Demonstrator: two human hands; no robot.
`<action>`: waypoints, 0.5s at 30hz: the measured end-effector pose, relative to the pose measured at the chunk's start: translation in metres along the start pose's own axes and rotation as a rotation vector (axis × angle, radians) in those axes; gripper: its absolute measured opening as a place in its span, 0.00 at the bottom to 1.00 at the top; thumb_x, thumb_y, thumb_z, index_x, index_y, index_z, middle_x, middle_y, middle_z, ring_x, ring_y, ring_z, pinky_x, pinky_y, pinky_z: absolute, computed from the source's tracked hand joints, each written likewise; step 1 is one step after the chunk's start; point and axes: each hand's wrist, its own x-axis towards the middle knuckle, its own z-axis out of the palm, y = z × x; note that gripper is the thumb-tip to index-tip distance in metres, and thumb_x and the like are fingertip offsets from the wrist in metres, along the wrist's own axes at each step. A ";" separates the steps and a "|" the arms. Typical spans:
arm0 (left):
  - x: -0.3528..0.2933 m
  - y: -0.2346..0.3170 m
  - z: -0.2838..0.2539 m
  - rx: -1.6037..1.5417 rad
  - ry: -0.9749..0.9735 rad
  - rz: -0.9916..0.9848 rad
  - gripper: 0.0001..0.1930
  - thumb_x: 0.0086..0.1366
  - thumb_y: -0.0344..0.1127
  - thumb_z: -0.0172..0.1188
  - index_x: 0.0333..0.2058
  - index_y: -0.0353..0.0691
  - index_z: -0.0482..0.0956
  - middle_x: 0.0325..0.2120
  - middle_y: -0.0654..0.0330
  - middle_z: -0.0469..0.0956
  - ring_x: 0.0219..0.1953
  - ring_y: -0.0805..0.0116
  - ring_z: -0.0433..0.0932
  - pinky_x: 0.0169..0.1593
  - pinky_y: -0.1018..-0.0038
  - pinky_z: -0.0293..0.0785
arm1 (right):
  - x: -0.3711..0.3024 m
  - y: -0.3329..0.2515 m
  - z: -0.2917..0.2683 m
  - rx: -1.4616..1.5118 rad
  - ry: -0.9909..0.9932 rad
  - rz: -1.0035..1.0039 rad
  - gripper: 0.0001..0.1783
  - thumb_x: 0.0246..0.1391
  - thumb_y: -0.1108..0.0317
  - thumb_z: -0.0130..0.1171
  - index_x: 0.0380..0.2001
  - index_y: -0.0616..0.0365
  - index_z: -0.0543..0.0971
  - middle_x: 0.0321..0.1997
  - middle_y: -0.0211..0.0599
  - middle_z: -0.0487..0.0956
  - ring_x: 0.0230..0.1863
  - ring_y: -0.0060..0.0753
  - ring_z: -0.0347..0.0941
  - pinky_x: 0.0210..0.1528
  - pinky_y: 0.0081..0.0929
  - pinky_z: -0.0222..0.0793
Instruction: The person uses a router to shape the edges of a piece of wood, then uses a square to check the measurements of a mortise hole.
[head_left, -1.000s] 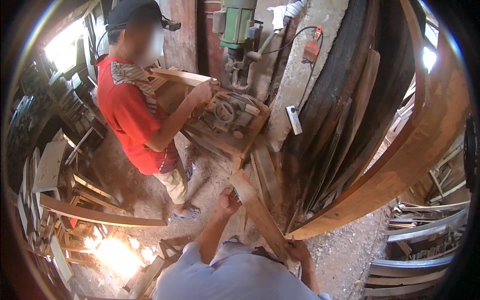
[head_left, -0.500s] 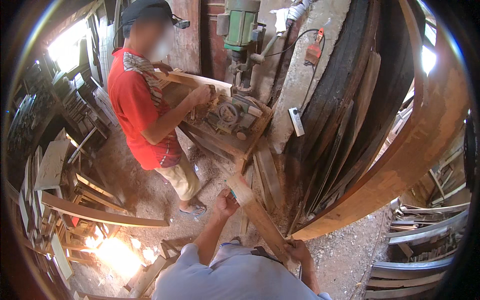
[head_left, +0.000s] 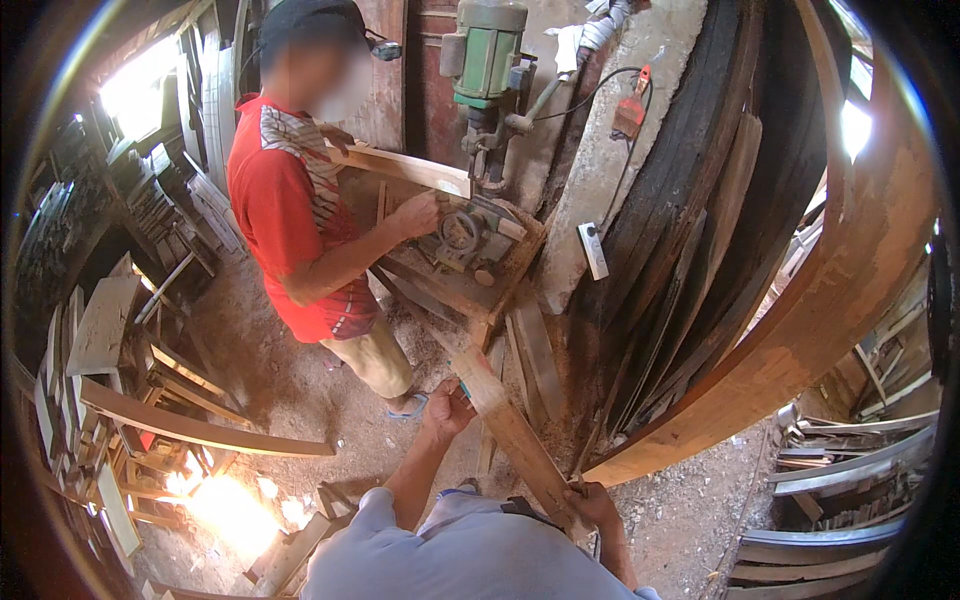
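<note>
A long wooden board (head_left: 518, 437) slants in front of me, its far end close to the machine table and its near end at my body. My right hand (head_left: 597, 503) is closed round the edge of that near end. Beside the board's far left edge, my left hand (head_left: 448, 407) pinches a slim teal stick (head_left: 464, 388), whose kind is too small to make out. Across from me a person in a red shirt (head_left: 285, 210) holds another wooden piece (head_left: 405, 168) at a green drilling machine (head_left: 490, 50).
The machine's wooden table (head_left: 505, 290) carries a handwheel vise (head_left: 460, 232) and shavings. A large curved plank (head_left: 760, 375) rises on the right. Dark planks (head_left: 690, 200) lean behind, near a hanging brush (head_left: 629, 112) and a white socket strip (head_left: 593, 250). Timber (head_left: 210, 418) lies left, by bright sunlight.
The person in red has shifted right, toward the machine, and their nearer hand has moved slightly right and down. My hands and the board have hardly moved.
</note>
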 end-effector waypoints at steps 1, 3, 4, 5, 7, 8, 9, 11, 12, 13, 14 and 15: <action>0.000 0.000 -0.002 0.000 0.005 0.005 0.24 0.54 0.38 0.64 0.50 0.42 0.74 0.49 0.58 0.74 0.56 0.53 0.70 0.62 0.44 0.62 | -0.001 0.000 0.002 0.033 0.001 0.013 0.24 0.55 0.57 0.62 0.47 0.67 0.81 0.38 0.47 0.84 0.39 0.34 0.80 0.45 0.32 0.73; 0.001 0.000 -0.005 -0.002 -0.006 0.007 0.25 0.54 0.38 0.64 0.51 0.43 0.74 0.49 0.57 0.74 0.56 0.52 0.70 0.63 0.44 0.62 | 0.000 0.000 0.003 0.041 0.007 0.019 0.24 0.55 0.57 0.63 0.47 0.68 0.81 0.38 0.47 0.84 0.38 0.34 0.80 0.44 0.32 0.74; 0.001 0.001 -0.008 -0.004 -0.021 0.004 0.25 0.54 0.38 0.64 0.52 0.43 0.74 0.49 0.57 0.75 0.56 0.52 0.70 0.63 0.44 0.62 | -0.002 -0.005 0.002 0.015 0.011 0.012 0.24 0.54 0.58 0.63 0.47 0.68 0.80 0.37 0.46 0.84 0.37 0.34 0.80 0.43 0.32 0.74; 0.003 0.002 -0.010 -0.005 -0.036 0.001 0.25 0.54 0.38 0.64 0.52 0.43 0.74 0.49 0.57 0.75 0.56 0.52 0.70 0.63 0.44 0.62 | -0.003 -0.009 0.001 -0.010 0.016 0.006 0.24 0.54 0.58 0.63 0.46 0.68 0.80 0.37 0.46 0.84 0.37 0.34 0.80 0.42 0.32 0.74; 0.005 0.002 -0.014 0.001 -0.020 0.006 0.26 0.54 0.38 0.64 0.53 0.43 0.74 0.49 0.57 0.75 0.57 0.52 0.71 0.63 0.45 0.62 | -0.007 -0.022 -0.002 0.011 -0.014 0.085 0.24 0.54 0.57 0.63 0.46 0.68 0.80 0.37 0.46 0.84 0.36 0.33 0.80 0.42 0.32 0.74; 0.006 0.002 -0.016 0.005 -0.011 0.009 0.26 0.54 0.38 0.64 0.54 0.43 0.74 0.49 0.57 0.75 0.57 0.53 0.71 0.63 0.45 0.62 | -0.008 -0.027 -0.002 0.022 -0.029 0.125 0.25 0.55 0.56 0.63 0.46 0.68 0.80 0.37 0.46 0.84 0.36 0.33 0.80 0.41 0.32 0.74; 0.008 0.004 -0.017 0.002 -0.012 0.019 0.27 0.54 0.38 0.64 0.54 0.43 0.73 0.49 0.57 0.76 0.56 0.53 0.71 0.63 0.46 0.63 | -0.006 -0.026 -0.002 0.014 -0.030 0.098 0.25 0.54 0.56 0.63 0.46 0.68 0.80 0.37 0.47 0.84 0.36 0.34 0.80 0.42 0.32 0.74; 0.010 0.005 -0.017 -0.004 -0.016 0.030 0.27 0.54 0.38 0.63 0.55 0.44 0.73 0.49 0.57 0.76 0.56 0.54 0.72 0.63 0.47 0.63 | -0.002 -0.021 -0.001 -0.001 -0.028 0.050 0.26 0.54 0.55 0.63 0.46 0.68 0.80 0.37 0.48 0.84 0.36 0.34 0.80 0.42 0.33 0.74; 0.010 0.005 -0.017 -0.003 -0.026 0.023 0.28 0.55 0.38 0.63 0.56 0.44 0.73 0.49 0.57 0.76 0.56 0.54 0.72 0.64 0.47 0.63 | -0.001 -0.018 -0.001 -0.026 -0.039 0.064 0.26 0.54 0.54 0.63 0.46 0.68 0.80 0.38 0.49 0.84 0.37 0.35 0.80 0.43 0.33 0.73; 0.010 0.006 -0.017 -0.004 -0.037 0.021 0.28 0.55 0.38 0.63 0.56 0.44 0.73 0.49 0.57 0.76 0.56 0.54 0.72 0.64 0.47 0.63 | 0.002 -0.017 -0.001 -0.051 -0.051 0.073 0.27 0.54 0.54 0.63 0.46 0.69 0.80 0.38 0.50 0.84 0.38 0.36 0.80 0.44 0.34 0.73; 0.010 0.006 -0.016 -0.004 -0.048 0.019 0.28 0.55 0.39 0.63 0.56 0.44 0.72 0.49 0.57 0.76 0.56 0.55 0.72 0.64 0.47 0.63 | 0.004 -0.017 -0.002 -0.073 -0.052 0.072 0.27 0.54 0.54 0.63 0.46 0.69 0.80 0.39 0.51 0.84 0.39 0.36 0.80 0.44 0.34 0.73; 0.011 0.006 -0.016 -0.006 -0.053 0.016 0.25 0.57 0.38 0.61 0.55 0.43 0.72 0.49 0.56 0.76 0.56 0.54 0.72 0.64 0.47 0.64 | 0.005 -0.016 -0.002 -0.093 -0.050 0.073 0.28 0.53 0.54 0.63 0.46 0.70 0.80 0.40 0.51 0.84 0.40 0.37 0.81 0.45 0.34 0.73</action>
